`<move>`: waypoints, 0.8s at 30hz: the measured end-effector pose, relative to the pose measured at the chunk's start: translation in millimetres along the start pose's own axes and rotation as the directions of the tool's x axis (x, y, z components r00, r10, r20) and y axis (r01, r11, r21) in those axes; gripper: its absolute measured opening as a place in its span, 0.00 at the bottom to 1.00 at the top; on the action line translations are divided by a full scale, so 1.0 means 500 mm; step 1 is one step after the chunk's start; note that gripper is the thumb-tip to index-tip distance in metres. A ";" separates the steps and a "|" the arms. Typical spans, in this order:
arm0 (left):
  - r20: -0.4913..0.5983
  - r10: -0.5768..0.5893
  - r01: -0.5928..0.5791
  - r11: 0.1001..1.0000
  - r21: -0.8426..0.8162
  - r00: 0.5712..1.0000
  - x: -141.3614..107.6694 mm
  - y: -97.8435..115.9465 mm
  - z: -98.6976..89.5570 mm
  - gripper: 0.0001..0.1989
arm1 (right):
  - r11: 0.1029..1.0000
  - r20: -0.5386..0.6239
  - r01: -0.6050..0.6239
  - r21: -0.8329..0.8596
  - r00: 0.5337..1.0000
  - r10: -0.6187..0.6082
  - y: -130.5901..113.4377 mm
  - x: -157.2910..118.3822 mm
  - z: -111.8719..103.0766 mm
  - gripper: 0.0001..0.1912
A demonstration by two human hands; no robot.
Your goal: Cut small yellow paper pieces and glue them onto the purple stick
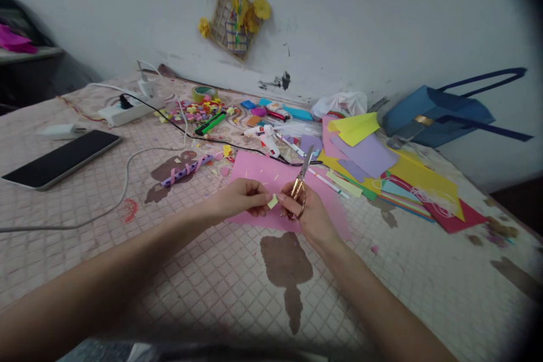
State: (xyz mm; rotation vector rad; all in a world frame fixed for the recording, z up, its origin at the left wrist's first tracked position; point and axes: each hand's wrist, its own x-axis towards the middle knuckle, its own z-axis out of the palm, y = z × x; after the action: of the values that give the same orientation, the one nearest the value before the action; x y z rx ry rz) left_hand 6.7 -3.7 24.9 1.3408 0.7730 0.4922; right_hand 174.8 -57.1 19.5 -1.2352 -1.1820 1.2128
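Between the fingertips of both hands is a small pale-yellow piece of paper [272, 202]. My left hand [247, 197] is closed, pinching its left side. Gold-handled scissors [299, 181] hang on my right hand [311, 212], blades pointing up and away, while its thumb and finger touch the paper's right edge. Below both hands lies a pink paper sheet [250, 165], with thin yellow scraps on it. A purple strip-wrapped stick [186, 171] rests to the left of the sheet.
A hot glue gun [266, 137] with a black cable lies behind the pink sheet. Coloured papers [365, 153] and a blue bag [436, 116] are at the right. A tablet [63, 158], a power strip [127, 112] and a white cable [126, 181] occupy the left.
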 end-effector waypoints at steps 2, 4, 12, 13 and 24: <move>-0.003 0.003 -0.003 1.000 -0.005 1.000 0.000 0.001 -0.001 0.13 | 1.000 0.012 0.001 -0.002 1.000 -0.001 -0.001 -0.001 0.001 0.13; -0.023 0.009 -0.009 1.000 -0.013 1.000 0.000 0.002 -0.001 0.12 | 1.000 0.023 0.004 -0.002 1.000 -0.004 -0.004 -0.003 0.002 0.13; -0.166 0.056 -0.089 0.976 -0.201 0.984 0.001 0.009 -0.005 0.11 | 0.992 0.098 0.012 -0.127 0.995 0.001 -0.002 -0.019 0.005 0.19; -0.176 0.055 -0.098 0.966 -0.241 0.983 0.002 0.008 -0.006 0.11 | 0.986 0.110 0.024 -0.167 0.994 -0.005 0.000 -0.022 0.006 0.20; -0.294 0.127 -0.239 0.892 -0.383 0.947 0.004 0.006 -0.008 0.09 | 0.890 0.125 0.113 -0.442 0.990 -0.064 0.011 -0.034 0.017 0.19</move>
State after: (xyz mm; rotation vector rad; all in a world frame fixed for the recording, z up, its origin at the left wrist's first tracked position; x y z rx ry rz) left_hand 5.6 1.0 27.4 0.9615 0.7068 0.9479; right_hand 166.0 -74.3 14.3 -1.4449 -1.6459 0.9746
